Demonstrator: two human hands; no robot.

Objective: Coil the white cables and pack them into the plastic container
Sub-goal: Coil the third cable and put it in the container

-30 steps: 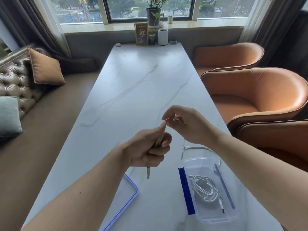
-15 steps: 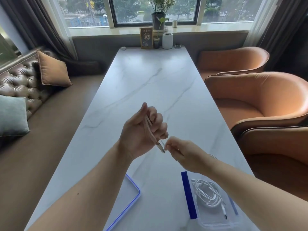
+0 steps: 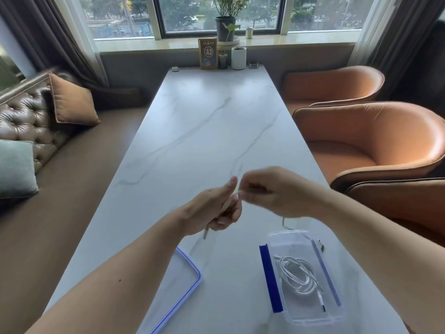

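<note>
Fingers (image 3: 228, 214) of left hand (image 3: 212, 210) curled shut around white cable (image 3: 225, 205), plug end poking out below the fist; right hand (image 3: 272, 191) pinching same cable beside left thumb, blurred. Plastic container (image 3: 310, 317) near table (image 3: 207, 131) right edge, holding coiled cable (image 3: 297, 273); lid (image 3: 185, 283) toward near left.

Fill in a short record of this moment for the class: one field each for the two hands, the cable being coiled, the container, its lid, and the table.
left hand: closed around the cable, one plug end hanging below the fist
right hand: blurred, pinching the cable beside the left thumb
cable in hands: white, partly wound, mostly hidden
plastic container: clear, blue clips, open, on the table at right
coiled cable: white, lying inside the container
lid: blue-edged, flat on the table at left
table: white marble pattern
</note>
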